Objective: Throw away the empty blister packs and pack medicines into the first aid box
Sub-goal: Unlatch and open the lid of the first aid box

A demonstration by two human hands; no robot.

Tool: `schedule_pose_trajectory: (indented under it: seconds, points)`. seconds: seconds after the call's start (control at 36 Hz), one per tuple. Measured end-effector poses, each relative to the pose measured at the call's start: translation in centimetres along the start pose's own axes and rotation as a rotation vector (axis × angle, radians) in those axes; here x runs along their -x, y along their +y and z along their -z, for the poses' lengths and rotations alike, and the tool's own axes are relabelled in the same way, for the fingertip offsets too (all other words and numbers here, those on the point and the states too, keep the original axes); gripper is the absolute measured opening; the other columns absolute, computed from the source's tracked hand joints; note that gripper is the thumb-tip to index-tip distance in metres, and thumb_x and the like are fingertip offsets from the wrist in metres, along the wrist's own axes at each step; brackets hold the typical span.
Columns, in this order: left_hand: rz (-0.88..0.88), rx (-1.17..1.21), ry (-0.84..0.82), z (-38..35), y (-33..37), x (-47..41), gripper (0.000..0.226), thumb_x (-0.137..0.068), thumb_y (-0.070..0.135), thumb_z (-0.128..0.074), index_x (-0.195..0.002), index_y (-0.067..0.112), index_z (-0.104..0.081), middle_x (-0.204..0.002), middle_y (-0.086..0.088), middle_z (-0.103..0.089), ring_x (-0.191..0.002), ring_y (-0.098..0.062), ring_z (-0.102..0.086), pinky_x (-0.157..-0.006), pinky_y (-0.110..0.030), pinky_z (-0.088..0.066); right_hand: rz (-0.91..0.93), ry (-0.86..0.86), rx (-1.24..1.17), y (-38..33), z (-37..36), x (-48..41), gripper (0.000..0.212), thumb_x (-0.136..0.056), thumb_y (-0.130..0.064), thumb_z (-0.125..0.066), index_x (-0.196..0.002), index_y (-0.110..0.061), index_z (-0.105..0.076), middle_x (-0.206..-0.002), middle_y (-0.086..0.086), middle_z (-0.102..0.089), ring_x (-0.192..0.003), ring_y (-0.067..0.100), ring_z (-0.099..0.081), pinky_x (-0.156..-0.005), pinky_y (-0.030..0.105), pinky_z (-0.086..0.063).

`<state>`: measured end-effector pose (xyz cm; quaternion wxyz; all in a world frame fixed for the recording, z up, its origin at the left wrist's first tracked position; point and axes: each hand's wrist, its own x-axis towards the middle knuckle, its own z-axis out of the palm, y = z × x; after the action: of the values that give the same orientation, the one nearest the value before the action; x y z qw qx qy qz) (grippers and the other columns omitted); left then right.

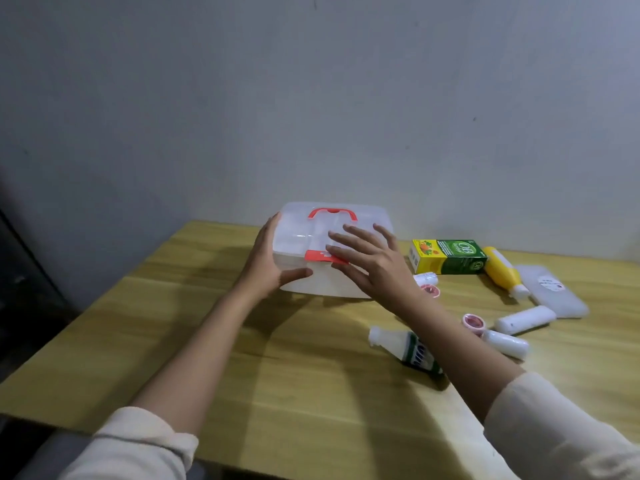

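A translucent white first aid box [360, 220] with a red handle and a red front latch stands closed on the wooden table [173, 323], near the wall. My left hand [268, 261] grips its left front corner, thumb against the front wall. My right hand [372, 259] hovers with fingers spread over the lid's front edge and the latch. Medicines lie to the right: a green and yellow carton [450, 256], a yellow bottle [502, 271], two white bottles [524, 319], and a green-labelled white bottle [408, 349] partly under my right forearm. No blister packs can be made out.
A flat translucent case [554, 292] lies at the far right. Small pink-capped rolls [471, 322] sit between the bottles. The grey wall stands right behind the box. The table's left edge drops off to a dark floor.
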<state>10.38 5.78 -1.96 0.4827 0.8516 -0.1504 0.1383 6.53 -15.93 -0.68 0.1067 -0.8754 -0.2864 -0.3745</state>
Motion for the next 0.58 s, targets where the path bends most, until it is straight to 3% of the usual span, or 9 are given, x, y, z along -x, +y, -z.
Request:
schedule_pose_trajectory:
  seconds: [0.08,0.14,0.28,0.42,0.58]
  points:
    - [0.006,0.025,0.007,-0.2,0.5,0.3,0.118,-0.062,0.027,-0.090,-0.153,0.021,-0.015,-0.158,0.000,-0.023,-0.136,-0.006,-0.024,-0.105,-0.024,-0.028,-0.059,-0.006,-0.071,-0.3,0.3,-0.4,0.040,-0.094,-0.046,-0.035,-0.110,-0.025,-0.066,-0.123,-0.008,-0.065,-0.123,0.016,-0.054,-0.105,0.037,-0.029]
    - [0.015,0.038,0.015,-0.3,0.7,0.4,0.117,-0.063,0.026,-0.089,-0.153,0.021,-0.014,-0.157,-0.001,-0.024,-0.130,-0.003,-0.024,-0.102,-0.023,-0.030,-0.091,-0.002,-0.104,-0.5,0.4,-0.7,0.035,-0.092,-0.042,-0.041,-0.106,-0.022,-0.067,-0.120,-0.008,-0.067,-0.121,0.016,-0.056,-0.102,0.036,-0.032]
    - [0.066,0.076,0.026,-0.6,0.8,0.5,0.114,-0.070,0.039,-0.082,-0.154,0.022,-0.008,-0.160,-0.001,-0.019,-0.145,-0.018,-0.024,-0.112,-0.033,-0.031,-0.170,0.018,-0.151,-1.0,0.7,-1.1,0.032,-0.090,-0.035,-0.045,-0.107,-0.020,-0.067,-0.114,-0.006,-0.070,-0.116,0.016,-0.060,-0.096,0.037,-0.039]
    - [0.090,0.132,0.050,-0.8,1.2,0.7,0.105,-0.073,0.033,-0.081,-0.152,0.019,-0.013,-0.149,0.004,-0.030,-0.130,-0.007,-0.031,-0.099,-0.023,-0.031,-0.215,0.005,-0.179,-1.2,1.4,-1.7,0.037,-0.089,-0.037,-0.043,-0.111,-0.018,-0.067,-0.111,0.004,-0.071,-0.110,0.021,-0.063,-0.092,0.034,-0.037]
    - [0.133,0.182,0.067,-1.1,0.9,0.9,0.099,-0.070,0.034,-0.083,-0.149,0.020,-0.025,-0.147,-0.002,-0.040,-0.134,-0.019,-0.038,-0.100,-0.028,-0.038,-0.264,0.040,-0.239,-1.1,2.6,-3.2,0.029,-0.090,-0.032,-0.050,-0.111,-0.020,-0.067,-0.110,0.002,-0.071,-0.106,0.018,-0.062,-0.091,0.028,-0.034]
